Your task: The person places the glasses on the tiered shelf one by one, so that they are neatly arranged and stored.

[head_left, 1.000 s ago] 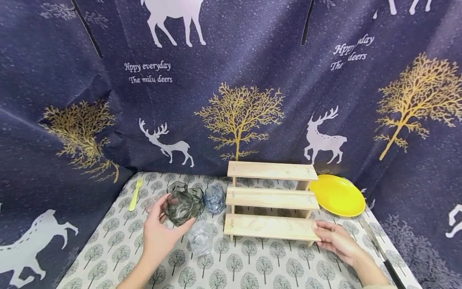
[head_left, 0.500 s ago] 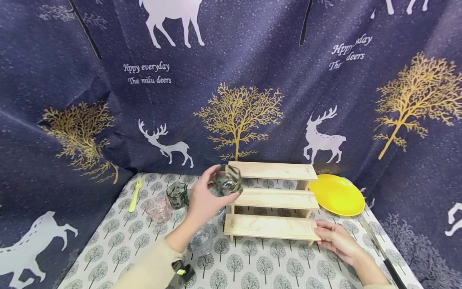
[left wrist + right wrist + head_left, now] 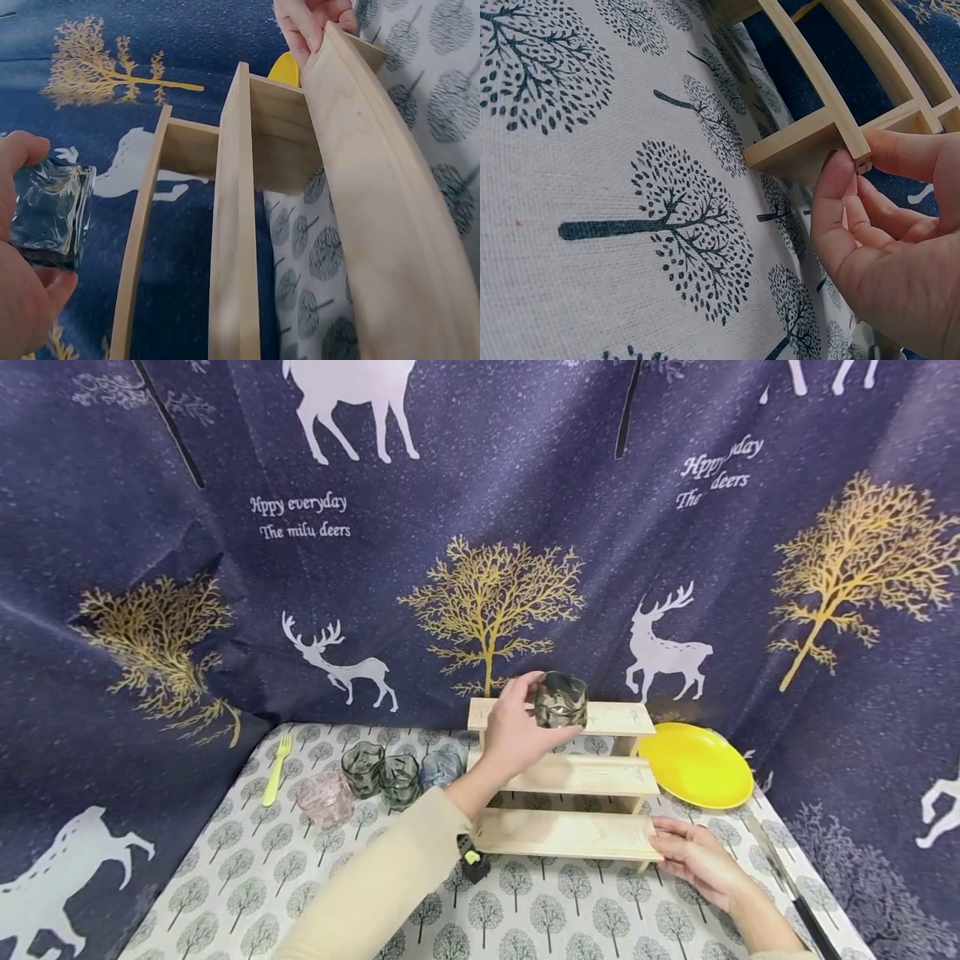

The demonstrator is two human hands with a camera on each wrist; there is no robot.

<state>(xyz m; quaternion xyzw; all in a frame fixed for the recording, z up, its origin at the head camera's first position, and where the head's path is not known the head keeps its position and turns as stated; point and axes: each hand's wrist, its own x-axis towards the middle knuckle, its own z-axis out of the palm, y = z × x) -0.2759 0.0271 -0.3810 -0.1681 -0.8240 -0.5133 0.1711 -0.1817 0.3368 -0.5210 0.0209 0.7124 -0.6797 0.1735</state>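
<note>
My left hand [image 3: 517, 727] grips a dark grey glass cup [image 3: 561, 700] between thumb and fingers, in front of the top step of a three-tier wooden shelf [image 3: 562, 833]. In the left wrist view the glass cup [image 3: 52, 214] appears beside the top board, with the background cloth behind it. My right hand [image 3: 697, 860] pinches the right end of the lowest board; in the right wrist view its thumb and fingers [image 3: 836, 176] close on the board's corner. No cup stands on the visible parts of the shelf.
Left of the shelf stand two grey glass cups [image 3: 363, 768], a blue cup [image 3: 441, 767] and a pink cup [image 3: 326, 799]. A yellow-green fork [image 3: 277, 770] lies farther left. A yellow plate [image 3: 697, 766] and a knife [image 3: 806, 914] lie to the right. Patterned cloth hangs behind.
My left hand has carried the grey cup from the group at left, up and rightward to the top step. My right hand has stayed on the lowest board. The left sleeve now covers the clear cup.
</note>
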